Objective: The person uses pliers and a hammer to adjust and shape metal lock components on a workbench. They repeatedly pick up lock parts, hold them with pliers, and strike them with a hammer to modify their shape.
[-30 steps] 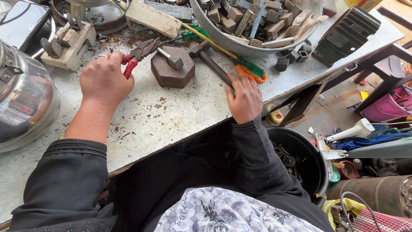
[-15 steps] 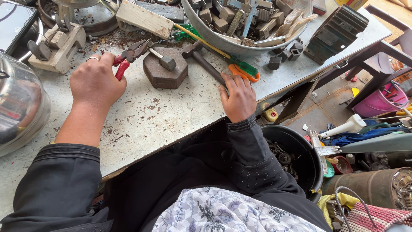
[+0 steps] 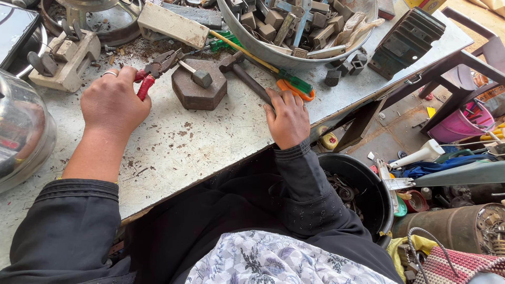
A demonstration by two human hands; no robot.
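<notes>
My left hand (image 3: pixel 113 100) lies on the worktable (image 3: pixel 200 142) with its fingers curled over the red handles of a pair of pliers (image 3: pixel 155 68). Just to the right of the pliers sits a hexagonal metal block (image 3: pixel 189 94) with a small metal piece (image 3: pixel 202 78) on top. My right hand (image 3: pixel 288 120) rests near the table's front edge, fingers laid over the end of a hammer's handle (image 3: pixel 251 81). An orange and green screwdriver (image 3: pixel 295 85) lies just beyond that hand.
A big metal bowl (image 3: pixel 252 44) holding several metal parts stands at the back. A white block (image 3: pixel 171 23), a dark finned block (image 3: pixel 405 42) and a steel pot (image 3: pixel 23 131) ring the table. A black bucket (image 3: pixel 368 173) stands below the edge.
My left hand slid forward to the pliers and its fingers closed over the red handles. My right hand stayed on the hammer handle.
</notes>
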